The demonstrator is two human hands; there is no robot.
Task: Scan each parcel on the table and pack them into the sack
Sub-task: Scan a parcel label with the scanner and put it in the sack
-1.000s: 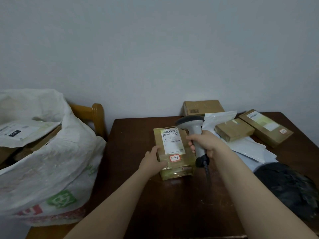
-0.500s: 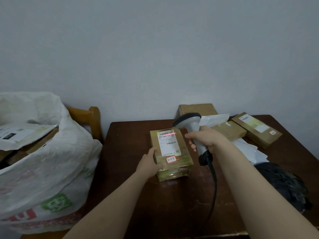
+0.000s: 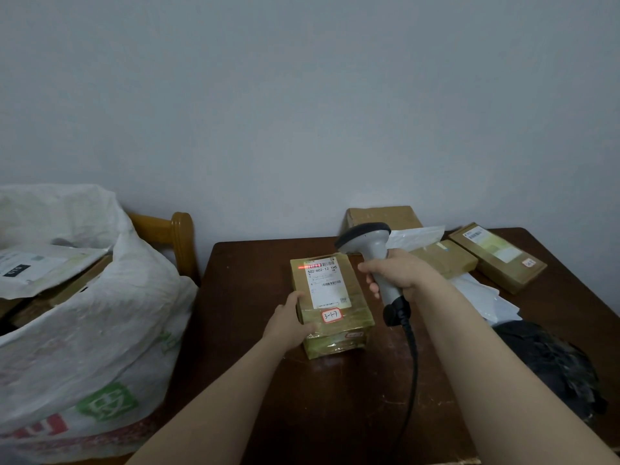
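A taped brown parcel [image 3: 355, 286] with a white label lies on the dark wooden table [image 3: 255, 273]. My left hand [image 3: 291, 322] grips its near left corner. My right hand [image 3: 399, 273] holds a grey barcode scanner [image 3: 367, 238] just right of the parcel, its head aimed down at the label. A red scan line crosses the barcode at the label's top. The white woven sack [image 3: 84, 317] stands open at the left with parcels inside.
More brown boxes [image 3: 496, 256] and white mailers [image 3: 483, 297] lie at the table's back right. A black bag [image 3: 550, 360] sits at the right edge. A wooden chair back [image 3: 174, 233] rises behind the sack. The scanner's cable [image 3: 411, 380] runs toward me.
The scanner's red line came on across the label's barcode. The parcel and both hands have stayed in nearly the same place.
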